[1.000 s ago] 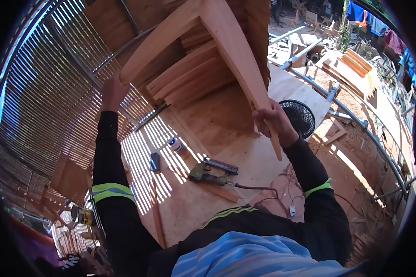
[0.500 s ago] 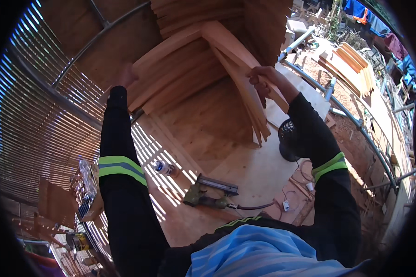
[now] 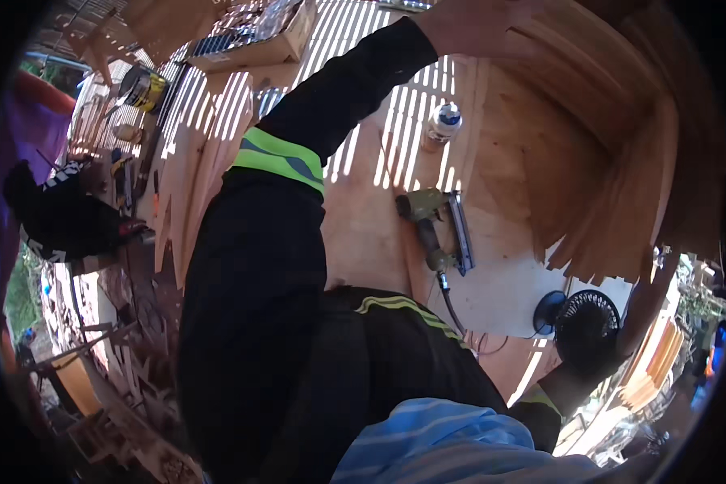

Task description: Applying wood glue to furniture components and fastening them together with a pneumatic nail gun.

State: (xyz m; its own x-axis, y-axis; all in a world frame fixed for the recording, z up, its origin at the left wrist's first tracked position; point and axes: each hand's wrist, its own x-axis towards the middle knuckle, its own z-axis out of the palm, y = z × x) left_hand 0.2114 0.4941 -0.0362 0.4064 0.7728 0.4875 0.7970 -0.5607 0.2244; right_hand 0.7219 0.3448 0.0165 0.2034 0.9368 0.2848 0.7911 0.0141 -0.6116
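Observation:
My left hand [image 3: 480,28] reaches to the top of the view, its fingers stretched out against a fanned stack of thin wooden strips [image 3: 613,97]. The stack bends round in an arc, its loose ends splayed toward the lower right. My right hand [image 3: 656,282] is dim and blurred at the right, beside the splayed ends; its fingers cannot be made out. Between my arms, a green air nail gun [image 3: 431,230] lies on a plywood surface [image 3: 363,234] with its hose attached. A clear bottle with a blue and white top [image 3: 442,125] stands beyond it.
A small black fan [image 3: 587,319] stands near my right forearm. An open cardboard box [image 3: 254,44] is at the upper left, with a black and yellow container [image 3: 143,87] nearby. Another person in dark clothing [image 3: 73,214] is at the far left. Scrap wood [image 3: 121,403] lies lower left.
The view has swung left, bringing the other person into sight. My left hand's fingers now show stretched out; my right hand has gone down toward the strips' splayed ends.

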